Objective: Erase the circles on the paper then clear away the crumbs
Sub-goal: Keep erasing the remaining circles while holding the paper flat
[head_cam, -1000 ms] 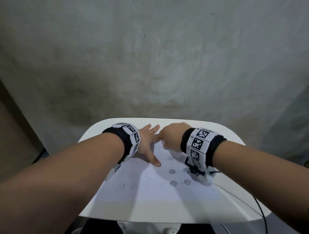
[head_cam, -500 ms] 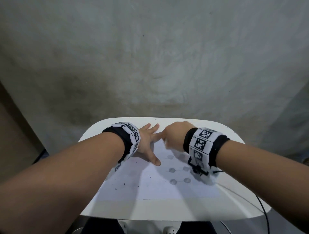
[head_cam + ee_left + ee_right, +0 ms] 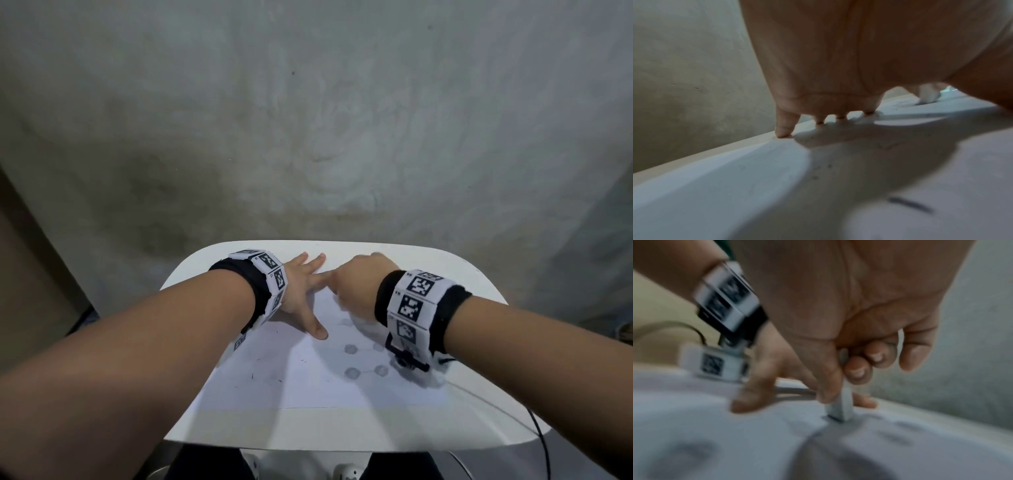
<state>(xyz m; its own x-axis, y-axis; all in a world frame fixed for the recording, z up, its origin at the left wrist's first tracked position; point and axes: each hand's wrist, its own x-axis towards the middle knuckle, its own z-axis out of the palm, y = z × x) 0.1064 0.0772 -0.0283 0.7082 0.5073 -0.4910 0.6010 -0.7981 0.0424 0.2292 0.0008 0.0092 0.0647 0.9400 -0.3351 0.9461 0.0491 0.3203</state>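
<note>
A white sheet of paper (image 3: 308,387) lies on a white table (image 3: 342,431). Several grey pencil circles (image 3: 351,372) show near its right middle; one further up looks faint. My left hand (image 3: 305,291) lies flat with spread fingers on the paper's far left part, holding it down. My right hand (image 3: 359,284) grips a white eraser (image 3: 840,407) between thumb and curled fingers, its tip pressed on the paper near the far edge. Dark crumbs (image 3: 260,375) dot the paper's left half. In the head view the eraser is hidden behind the hand.
A grey concrete wall (image 3: 308,120) rises right behind the table. A black cable (image 3: 544,445) hangs off the table's right front corner. Marker bands sit on both wrists. The table's front edge lies close to my body.
My right hand with the eraser has shifted a little to the right and away over the paper. The left hand has stayed put.
</note>
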